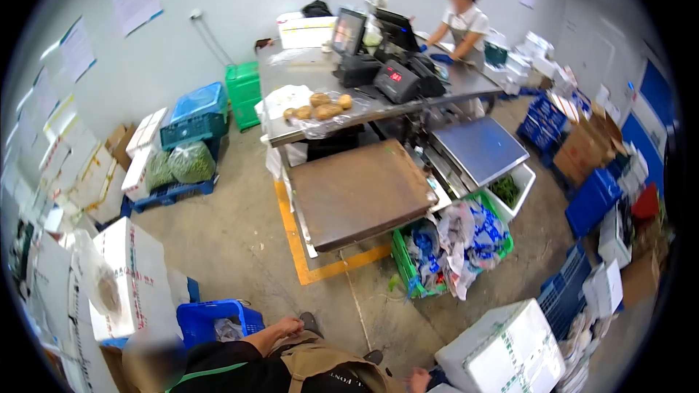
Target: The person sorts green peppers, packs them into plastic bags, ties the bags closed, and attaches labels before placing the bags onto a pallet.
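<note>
My left hand [291, 325] is low in the view, in front of my brown apron [320, 364] and above my shoe. Its fingers look curled together, and anything inside them is hidden. My right hand [419, 380] is blurred at the bottom edge, beside a white foam box [502, 349] with green tape; its fingers are not clear. Farther ahead stands a brown-topped platform [360, 193]. A steel table [284, 73] behind it bears potatoes [324, 107] in clear plastic and a scale with a lit red display [397, 80].
Beyond the table, a person [466, 25] wears blue gloves. A green crate [400, 262] of plastic bags and a blue-topped platform [480, 149] are right of centre. White boxes [131, 276] and a blue bin [196, 320] stand left; crates and cartons line the right.
</note>
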`<state>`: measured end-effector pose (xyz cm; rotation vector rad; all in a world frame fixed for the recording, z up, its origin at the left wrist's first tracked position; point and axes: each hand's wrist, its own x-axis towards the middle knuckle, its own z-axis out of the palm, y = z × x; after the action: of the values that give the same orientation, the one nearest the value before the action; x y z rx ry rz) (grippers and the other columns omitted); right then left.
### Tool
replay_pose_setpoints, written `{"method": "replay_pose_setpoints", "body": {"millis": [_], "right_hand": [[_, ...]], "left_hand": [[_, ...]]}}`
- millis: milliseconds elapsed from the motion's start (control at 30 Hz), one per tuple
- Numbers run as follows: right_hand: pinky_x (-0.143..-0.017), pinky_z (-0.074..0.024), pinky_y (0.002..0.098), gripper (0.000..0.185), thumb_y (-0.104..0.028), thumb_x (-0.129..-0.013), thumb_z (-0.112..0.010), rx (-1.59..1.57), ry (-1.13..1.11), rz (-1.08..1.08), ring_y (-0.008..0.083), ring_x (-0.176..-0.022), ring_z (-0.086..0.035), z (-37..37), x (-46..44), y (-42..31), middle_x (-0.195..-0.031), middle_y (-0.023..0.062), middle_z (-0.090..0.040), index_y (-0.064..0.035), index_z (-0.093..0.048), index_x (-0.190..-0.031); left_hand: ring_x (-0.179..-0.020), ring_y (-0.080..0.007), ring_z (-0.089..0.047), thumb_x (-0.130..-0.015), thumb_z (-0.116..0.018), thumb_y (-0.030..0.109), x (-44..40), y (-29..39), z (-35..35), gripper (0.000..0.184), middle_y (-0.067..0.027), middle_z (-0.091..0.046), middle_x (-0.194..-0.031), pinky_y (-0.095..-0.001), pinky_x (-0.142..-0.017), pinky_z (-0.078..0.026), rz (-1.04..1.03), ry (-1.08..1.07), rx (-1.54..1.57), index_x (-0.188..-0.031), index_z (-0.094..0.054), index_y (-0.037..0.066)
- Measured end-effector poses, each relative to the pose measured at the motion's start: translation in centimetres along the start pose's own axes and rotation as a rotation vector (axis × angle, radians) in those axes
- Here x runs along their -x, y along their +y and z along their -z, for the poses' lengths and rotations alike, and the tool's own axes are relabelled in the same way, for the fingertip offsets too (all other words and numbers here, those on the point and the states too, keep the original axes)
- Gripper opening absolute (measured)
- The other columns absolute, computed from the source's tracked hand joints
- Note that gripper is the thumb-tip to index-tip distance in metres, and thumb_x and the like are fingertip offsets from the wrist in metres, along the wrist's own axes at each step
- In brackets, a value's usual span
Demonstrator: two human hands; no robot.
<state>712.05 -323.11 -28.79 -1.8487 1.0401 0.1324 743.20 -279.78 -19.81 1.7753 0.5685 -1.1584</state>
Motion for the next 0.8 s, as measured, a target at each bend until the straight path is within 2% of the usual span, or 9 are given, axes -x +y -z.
{"method": "replay_pose_setpoints", "body": {"millis": [100,167,333,433,500,567,667,767,800], "right_hand": [[-0.072,-0.0474,0.039,0.031,-0.024,-0.084,-0.05,0.466,0.0,0.29,0.033,-0.084,-0.061,-10.2,2.3,-7.4,-0.091,0.0187,-0.064,0.0002,-0.06,-0.102],[-0.072,-0.0477,0.0377,0.03,-0.023,-0.087,-0.048,0.565,-0.164,0.362,0.0321,-0.082,-0.061,-11.8,0.8,-11.7,-0.089,0.0175,-0.065,-0.0003,-0.059,-0.102],[-0.081,-0.0461,0.0368,0.032,-0.023,-0.089,-0.046,0.156,-0.947,0.089,0.0313,-0.096,-0.059,-15.6,-2.7,-22.5,-0.102,0.0195,-0.062,-0.0003,-0.058,-0.108],[-0.086,-0.0441,0.0356,0.037,-0.027,-0.089,-0.048,0.11,-0.731,0.174,0.0292,-0.107,-0.054,-19.6,-5.1,-25.4,-0.112,0.0187,-0.059,-0.0005,-0.055,-0.114],[-0.085,-0.045,0.036,0.045,-0.032,-0.088,-0.048,0.116,-0.845,0.315,0.0297,-0.106,-0.054,-23.7,-9.1,-22.3,-0.113,0.0178,-0.058,-0.0016,-0.05,-0.122],[-0.083,-0.0464,0.0367,0.047,-0.033,-0.087,-0.048,0.046,-0.856,0.256,0.0306,-0.107,-0.054,-25.5,-9.6,-26.1,-0.115,0.0183,-0.057,-0.0025,-0.049,-0.123],[-0.079,-0.0479,0.0394,0.043,-0.034,-0.085,-0.05,0.515,-0.871,0.319,0.0345,-0.1,-0.056,-27.2,-10.3,-33.7,-0.106,0.0227,-0.059,-0.0019,-0.056,-0.114],[-0.071,-0.0486,0.0432,0.035,-0.028,-0.081,-0.05,0.848,-0.909,0.611,0.0376,-0.085,-0.06,-30.9,-13.4,-39.6,-0.088,0.025,-0.061,0.0005,-0.063,-0.096],[-0.069,-0.0477,0.0442,0.031,-0.026,-0.079,-0.051,0.878,-0.858,0.659,0.039,-0.08,-0.06,-31.8,-13.8,-42.7,-0.084,0.0244,-0.062,0.0001,-0.064,-0.091]], "left_hand": [[-0.061,-0.0128,-0.056,-0.088,-0.053,0.021,-1.7,1.3,2.6,0.014,-0.0036,-0.059,-0.075,-0.026,-0.049,-0.045,-0.071,-0.051,0.149,-0.092,-0.06,0.01],[-0.062,-0.0132,-0.056,-0.089,-0.051,0.021,-2.1,1.9,5.4,0.014,-0.0035,-0.059,-0.074,-0.0266,-0.05,-0.045,-0.1,-0.026,0.245,-0.092,-0.059,0.01],[-0.065,-0.015,-0.06,-0.087,-0.053,0.016,-0.7,0.1,15.8,0.012,-0.0042,-0.06,-0.076,-0.0289,-0.051,-0.048,-0.112,0.124,0.441,-0.092,-0.058,0.007],[-0.054,-0.0172,-0.058,-0.084,-0.054,0.016,-1.7,-4.9,21.6,0.014,-0.007,-0.059,-0.068,-0.0304,-0.047,-0.048,-0.096,0.277,0.528,-0.08,-0.059,0.003],[-0.047,-0.0188,-0.055,-0.081,-0.054,0.013,-1.5,-7.1,24.1,0.016,-0.0088,-0.057,-0.061,-0.031,-0.041,-0.045,-0.034,0.402,0.594,-0.07,-0.058,0.002],[-0.042,-0.0203,-0.053,-0.079,-0.052,0.01,-0.8,-9.1,25.8,0.017,-0.0099,-0.055,-0.056,-0.0317,-0.036,-0.042,-0.009,0.427,0.535,-0.064,-0.056,0.002],[-0.043,-0.0206,-0.052,-0.079,-0.051,0.01,-1.6,-9.9,27.2,0.017,-0.0098,-0.054,-0.055,-0.032,-0.036,-0.041,0.009,0.324,0.433,-0.064,-0.055,0.003],[-0.045,-0.0201,-0.053,-0.08,-0.05,0.011,-3.8,-7.3,28.1,0.016,-0.009,-0.054,-0.056,-0.0317,-0.038,-0.041,0.058,0.288,0.491,-0.066,-0.055,0.004],[-0.046,-0.0199,-0.053,-0.081,-0.05,0.011,-5.0,-6.1,28.5,0.016,-0.0088,-0.054,-0.056,-0.0316,-0.039,-0.041,0.066,0.283,0.508,-0.067,-0.055,0.004]]}}
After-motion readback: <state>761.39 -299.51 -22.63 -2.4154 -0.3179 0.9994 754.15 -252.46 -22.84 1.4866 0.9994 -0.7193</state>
